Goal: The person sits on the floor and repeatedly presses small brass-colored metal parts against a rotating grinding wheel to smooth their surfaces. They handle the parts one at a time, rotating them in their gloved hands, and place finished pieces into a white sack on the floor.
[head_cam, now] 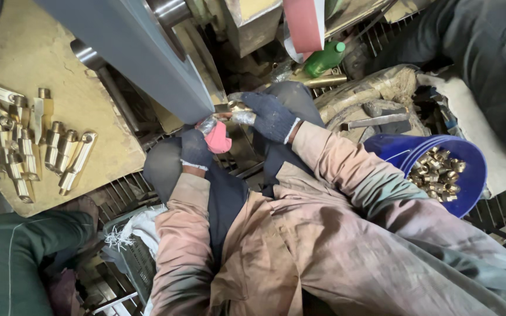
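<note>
Both hands wear dark gloves. Left hand [197, 147] is closed round a pink cloth [219, 140], w/ taped fingertips up by the gray belt [147, 52]. Right hand [270, 116] pinches a small shiny brass part [238, 109] at its fingertips, just beside the left hand, touching the belt's lower edge. More brass parts [30, 149] lie on the counter [89, 99] at left. Blue bucket [475, 175] of brass bits sits at right, well apart.

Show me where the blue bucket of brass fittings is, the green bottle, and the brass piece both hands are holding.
blue bucket [395, 147]: head view, bare inner wall.
green bottle [321, 60]: head view, its body.
brass piece [236, 107]: head view, exposed end between the gloves.
</note>
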A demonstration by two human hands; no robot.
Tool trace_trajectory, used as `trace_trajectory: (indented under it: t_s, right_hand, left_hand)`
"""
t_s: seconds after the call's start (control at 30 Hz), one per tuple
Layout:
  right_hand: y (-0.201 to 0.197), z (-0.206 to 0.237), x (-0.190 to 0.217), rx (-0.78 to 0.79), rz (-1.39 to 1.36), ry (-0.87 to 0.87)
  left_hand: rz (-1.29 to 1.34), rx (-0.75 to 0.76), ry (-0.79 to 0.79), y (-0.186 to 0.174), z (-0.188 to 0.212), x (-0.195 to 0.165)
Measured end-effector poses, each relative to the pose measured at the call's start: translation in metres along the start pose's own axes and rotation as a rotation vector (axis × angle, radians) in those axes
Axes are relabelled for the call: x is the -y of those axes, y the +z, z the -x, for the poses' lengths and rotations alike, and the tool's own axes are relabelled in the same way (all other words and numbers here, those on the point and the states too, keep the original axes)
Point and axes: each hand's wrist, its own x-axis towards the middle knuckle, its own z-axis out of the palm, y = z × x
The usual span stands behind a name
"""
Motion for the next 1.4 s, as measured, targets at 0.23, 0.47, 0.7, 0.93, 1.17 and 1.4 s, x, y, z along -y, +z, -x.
trace_trajectory:
  t_s: [0.23,0.47,0.7,0.93,1.17,1.4]
  right_hand:
    - [0.017,-0.014,-0.014,0.043,0.005,0.031]
    - [0.025,-0.019,-0.013,0.029,-0.089,0.065]
    - [0.006,0.002,-0.017,-0.054,0.016,0.017]
    - [0.022,-0.012,-0.019,-0.013,-0.078,0.123]
    - [0.018,-0.019,-0.002,0.083,-0.354,0.434]
    - [0.004,0.0,-0.008,-0.115,-0.124,0.064]
  left_hand:
    - [0.011,-0.038,-0.059,-0.001,0.005,0.013]
    - [-0.012,-0.056,-0.079,-0.004,0.003,0.011]
    - [0.007,-0.018,-0.042,0.001,-0.002,-0.002]
    - [0.006,-0.056,-0.078,-0.001,0.002,0.009]
    - [-0.016,-0.071,-0.09,-0.004,0.003,0.01]
    - [-0.002,-0.033,-0.048,0.004,-0.002,-0.002]
